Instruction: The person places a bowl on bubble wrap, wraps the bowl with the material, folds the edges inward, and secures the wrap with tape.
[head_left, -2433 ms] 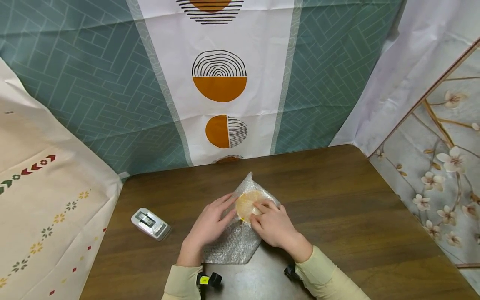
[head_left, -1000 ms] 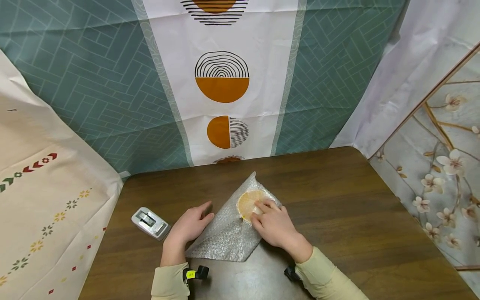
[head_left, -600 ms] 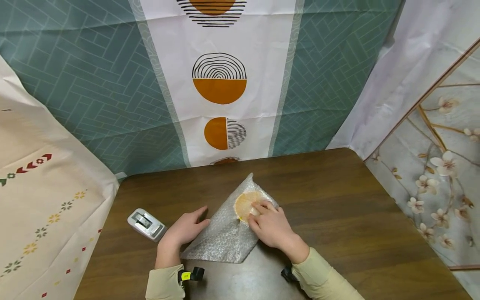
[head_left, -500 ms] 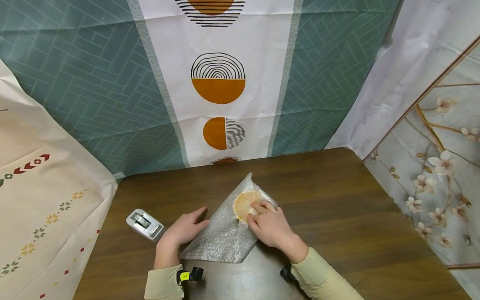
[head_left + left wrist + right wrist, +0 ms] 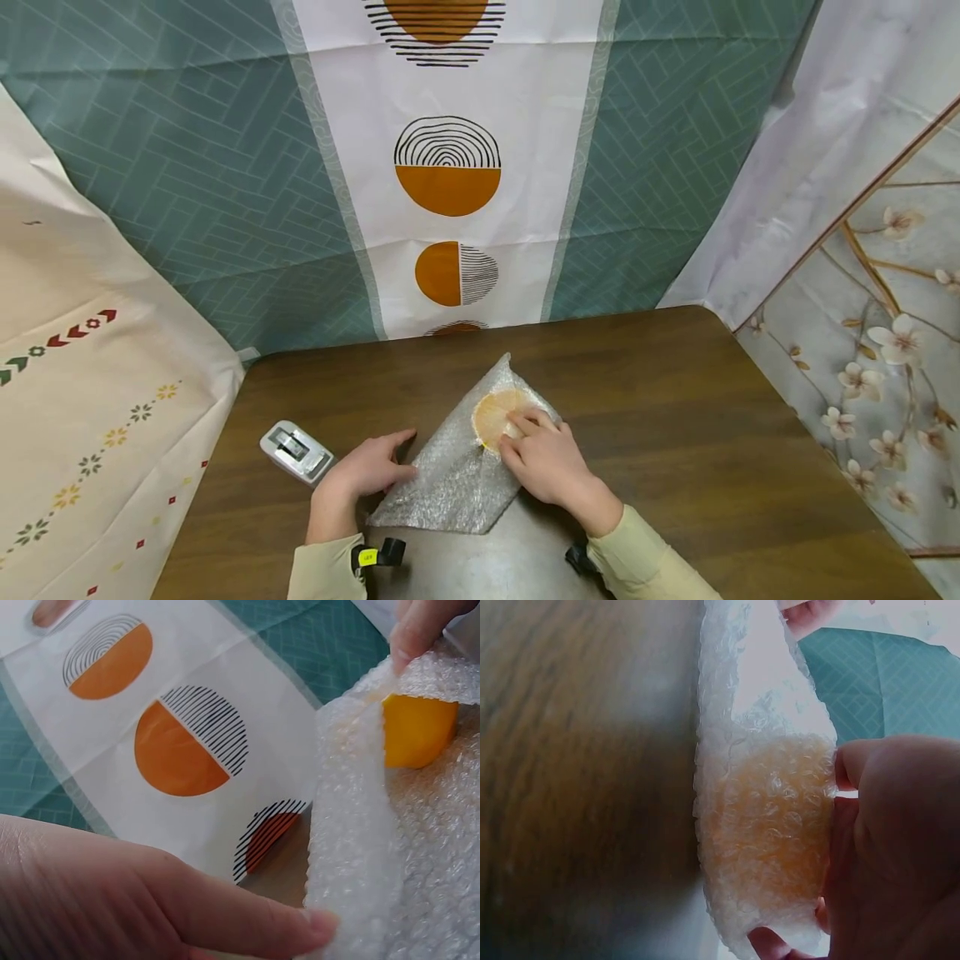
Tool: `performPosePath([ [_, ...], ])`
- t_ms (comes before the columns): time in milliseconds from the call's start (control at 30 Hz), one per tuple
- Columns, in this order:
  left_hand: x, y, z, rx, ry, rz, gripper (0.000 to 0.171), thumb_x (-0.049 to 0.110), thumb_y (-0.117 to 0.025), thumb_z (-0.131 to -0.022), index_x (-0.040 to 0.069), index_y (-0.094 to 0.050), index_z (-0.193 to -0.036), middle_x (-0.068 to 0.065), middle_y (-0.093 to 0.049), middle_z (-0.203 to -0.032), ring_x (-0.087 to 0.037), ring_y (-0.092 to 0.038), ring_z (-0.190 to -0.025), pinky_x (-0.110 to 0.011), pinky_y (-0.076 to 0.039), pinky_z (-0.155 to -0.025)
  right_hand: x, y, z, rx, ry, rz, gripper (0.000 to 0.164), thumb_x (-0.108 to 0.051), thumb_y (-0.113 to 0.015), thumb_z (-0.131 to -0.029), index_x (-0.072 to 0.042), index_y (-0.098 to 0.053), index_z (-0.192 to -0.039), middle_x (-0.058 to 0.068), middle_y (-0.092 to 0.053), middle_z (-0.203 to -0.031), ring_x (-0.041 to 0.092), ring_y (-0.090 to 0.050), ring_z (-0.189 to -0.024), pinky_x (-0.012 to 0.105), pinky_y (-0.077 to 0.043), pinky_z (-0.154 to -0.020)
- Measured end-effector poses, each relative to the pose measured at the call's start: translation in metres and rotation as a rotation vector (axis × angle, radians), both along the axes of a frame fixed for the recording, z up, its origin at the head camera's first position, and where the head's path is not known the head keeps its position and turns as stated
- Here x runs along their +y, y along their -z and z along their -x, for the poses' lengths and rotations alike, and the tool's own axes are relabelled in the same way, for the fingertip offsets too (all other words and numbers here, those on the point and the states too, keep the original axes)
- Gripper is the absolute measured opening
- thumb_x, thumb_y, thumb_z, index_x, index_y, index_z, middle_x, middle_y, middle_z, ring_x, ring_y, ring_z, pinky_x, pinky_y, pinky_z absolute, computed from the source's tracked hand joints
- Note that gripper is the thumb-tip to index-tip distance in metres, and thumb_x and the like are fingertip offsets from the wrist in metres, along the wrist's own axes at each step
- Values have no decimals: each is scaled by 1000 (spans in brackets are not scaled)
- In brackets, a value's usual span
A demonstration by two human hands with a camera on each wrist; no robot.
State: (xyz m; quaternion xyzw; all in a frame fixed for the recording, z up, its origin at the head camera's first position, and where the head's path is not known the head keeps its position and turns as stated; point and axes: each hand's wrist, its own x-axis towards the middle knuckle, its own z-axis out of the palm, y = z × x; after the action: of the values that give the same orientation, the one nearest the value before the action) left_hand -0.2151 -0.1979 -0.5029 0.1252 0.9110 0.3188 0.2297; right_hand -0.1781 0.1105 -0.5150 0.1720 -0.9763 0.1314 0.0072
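A sheet of clear bubble wrap (image 5: 457, 492) lies on the table, folded partly over a round yellow-orange thing (image 5: 420, 731) whose exact kind is covered. Through the plastic it shows as a pale disc (image 5: 491, 417). My right hand (image 5: 551, 458) holds the wrapped thing at its right side, with curled fingers against the plastic, as the right wrist view shows. At the sheet's left edge rests my left hand (image 5: 367, 468), its thumb touching the wrap and its index finger stretched out beside it. Its lower fingers are hidden.
A silver-grey handheld device (image 5: 297, 452) with a small window lies left of my left hand. The brown wooden table (image 5: 660, 400) ends at a hung cloth (image 5: 457, 192) behind; more patterned cloths hang at both sides.
My left hand has left the middle of the bubble wrap and moved to its left edge; the sheet's lower left corner has spread outward. My right hand stays on the wrapped thing.
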Motion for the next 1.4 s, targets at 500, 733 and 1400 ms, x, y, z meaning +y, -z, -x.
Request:
performPosePath([
  [500,-11,-2,-3,-69,45,-107,94,-3,-85,-78,0,-42,-161,-5,-60,-75,-18,-56,-59,-33,-47,-54,1,0,-1,13,-5,24,40,-37,-46,-114,-22,-82,-125,6,-60,-154,30,-47,-143,62,-45,-98],
  [733,-18,0,-3,-136,91,-166,93,1,-79,-83,0,-36,-165,1,-59,-67,-13,-51,-57,-30,-43,-53,0,2,-1,10,-2,34,41,-36,-45,-114,-22,-83,-124,7,-60,-154,31,-46,-144,64,-45,-98],
  [1400,-19,-9,6,14,242,-533,18,10,-63,-106,8,-78,-116,5,-59,-71,-4,-47,-62,-23,-43,-60,-1,2,-3,48,-13,38,39,-35,-49,-113,-19,-82,-124,8,-63,-151,31,-50,-140,63,-46,-95],
])
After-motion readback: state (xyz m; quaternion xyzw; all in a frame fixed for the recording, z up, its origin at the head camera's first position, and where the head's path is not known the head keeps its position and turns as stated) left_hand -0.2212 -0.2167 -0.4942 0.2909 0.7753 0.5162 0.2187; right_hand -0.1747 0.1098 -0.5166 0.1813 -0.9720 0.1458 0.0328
